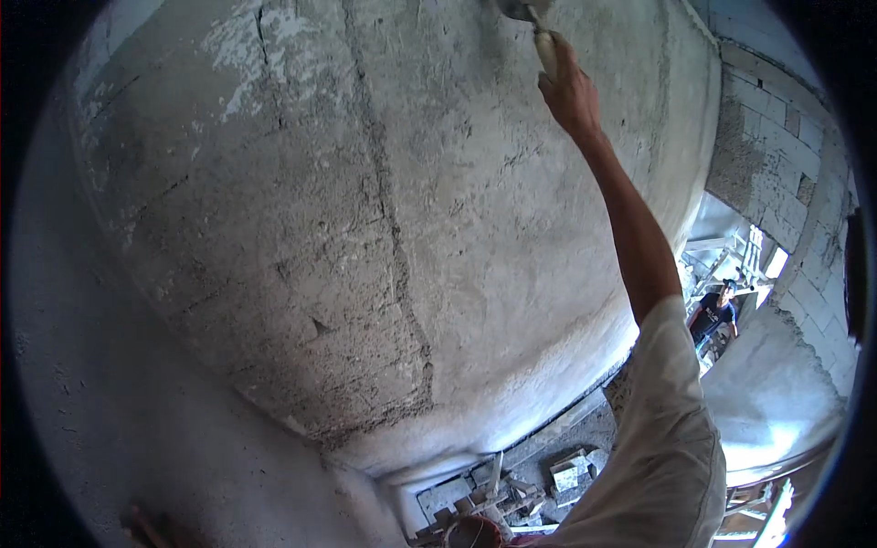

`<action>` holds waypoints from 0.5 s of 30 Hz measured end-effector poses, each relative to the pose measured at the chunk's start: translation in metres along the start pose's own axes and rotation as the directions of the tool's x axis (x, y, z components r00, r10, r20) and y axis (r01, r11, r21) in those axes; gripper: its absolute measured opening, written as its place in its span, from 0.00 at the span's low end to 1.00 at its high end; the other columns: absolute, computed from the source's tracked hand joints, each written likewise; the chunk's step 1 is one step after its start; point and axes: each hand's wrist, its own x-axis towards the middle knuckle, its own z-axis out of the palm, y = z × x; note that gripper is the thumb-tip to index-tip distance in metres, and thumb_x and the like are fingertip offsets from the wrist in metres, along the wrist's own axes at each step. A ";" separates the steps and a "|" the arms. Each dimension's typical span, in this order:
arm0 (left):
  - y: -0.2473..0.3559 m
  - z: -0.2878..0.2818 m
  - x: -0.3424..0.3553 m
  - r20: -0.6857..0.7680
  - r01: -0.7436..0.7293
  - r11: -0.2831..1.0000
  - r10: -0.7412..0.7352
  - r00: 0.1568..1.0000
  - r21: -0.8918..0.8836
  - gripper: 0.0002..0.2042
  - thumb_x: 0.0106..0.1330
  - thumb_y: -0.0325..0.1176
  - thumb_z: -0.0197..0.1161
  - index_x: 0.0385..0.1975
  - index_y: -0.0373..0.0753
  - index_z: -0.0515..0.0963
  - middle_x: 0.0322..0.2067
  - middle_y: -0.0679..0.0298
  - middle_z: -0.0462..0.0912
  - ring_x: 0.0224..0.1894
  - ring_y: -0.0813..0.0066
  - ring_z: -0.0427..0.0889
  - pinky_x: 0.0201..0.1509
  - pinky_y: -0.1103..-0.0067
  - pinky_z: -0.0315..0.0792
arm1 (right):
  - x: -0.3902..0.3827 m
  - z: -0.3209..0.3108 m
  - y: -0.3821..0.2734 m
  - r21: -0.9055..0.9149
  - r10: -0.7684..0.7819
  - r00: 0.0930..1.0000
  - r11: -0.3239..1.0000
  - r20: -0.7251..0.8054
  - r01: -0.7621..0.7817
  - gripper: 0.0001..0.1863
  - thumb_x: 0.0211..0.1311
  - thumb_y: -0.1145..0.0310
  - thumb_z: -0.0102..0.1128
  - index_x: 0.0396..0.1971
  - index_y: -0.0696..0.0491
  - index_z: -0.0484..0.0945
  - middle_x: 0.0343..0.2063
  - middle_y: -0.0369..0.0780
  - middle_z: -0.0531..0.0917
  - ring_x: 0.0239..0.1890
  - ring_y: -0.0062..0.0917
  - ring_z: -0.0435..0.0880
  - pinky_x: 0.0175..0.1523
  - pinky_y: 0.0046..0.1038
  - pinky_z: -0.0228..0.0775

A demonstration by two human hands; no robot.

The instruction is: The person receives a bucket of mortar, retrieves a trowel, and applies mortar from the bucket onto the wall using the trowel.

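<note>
My right arm is stretched up, and my right hand [572, 91] is closed around the pale handle of a trowel [546, 53]. The trowel's dark metal blade is at the upper edge of the view, against or close to the rough plastered wall [512, 210]; whether it touches I cannot tell. This wall has a smoother grey coat on the right and a coarser, patchy part on the left, divided by a ragged ridge. At the lower left, my left hand [151, 530] shows only as dim, blurred fingers near the side wall [119, 393].
Far below lie rubble and wood scraps [512, 498], beside a round dark object with a reddish rim [473, 532]. A person [715, 315] in a dark shirt and cap stands lower right, near wooden boards [754, 260]. Beyond is a block wall [776, 155].
</note>
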 end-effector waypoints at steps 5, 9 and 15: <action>-0.014 0.020 0.000 -0.029 0.081 0.994 -0.079 0.996 0.079 0.29 0.70 0.54 0.49 0.70 0.57 0.58 0.72 0.67 0.53 0.72 0.57 0.55 0.66 0.39 0.46 | -0.115 0.039 0.011 0.006 -0.145 0.865 0.987 0.481 0.162 0.37 0.63 0.66 0.53 0.70 0.33 0.51 0.42 0.46 0.81 0.35 0.43 0.83 0.38 0.42 0.76; -0.017 0.010 0.001 0.131 0.049 0.987 -0.069 0.989 0.152 0.28 0.70 0.54 0.50 0.69 0.59 0.59 0.71 0.68 0.54 0.72 0.57 0.55 0.67 0.39 0.46 | -0.147 -0.019 0.022 -0.097 -0.187 0.707 0.935 0.682 0.342 0.36 0.60 0.69 0.58 0.68 0.35 0.57 0.36 0.43 0.79 0.34 0.38 0.84 0.38 0.39 0.77; -0.008 0.003 -0.005 -0.048 0.025 0.999 -0.023 0.999 0.033 0.28 0.70 0.55 0.50 0.68 0.60 0.60 0.71 0.69 0.55 0.72 0.57 0.54 0.68 0.40 0.46 | -0.051 -0.016 0.041 -0.103 0.039 0.988 0.994 0.150 -0.024 0.34 0.60 0.70 0.56 0.67 0.38 0.59 0.46 0.46 0.80 0.36 0.37 0.84 0.35 0.40 0.76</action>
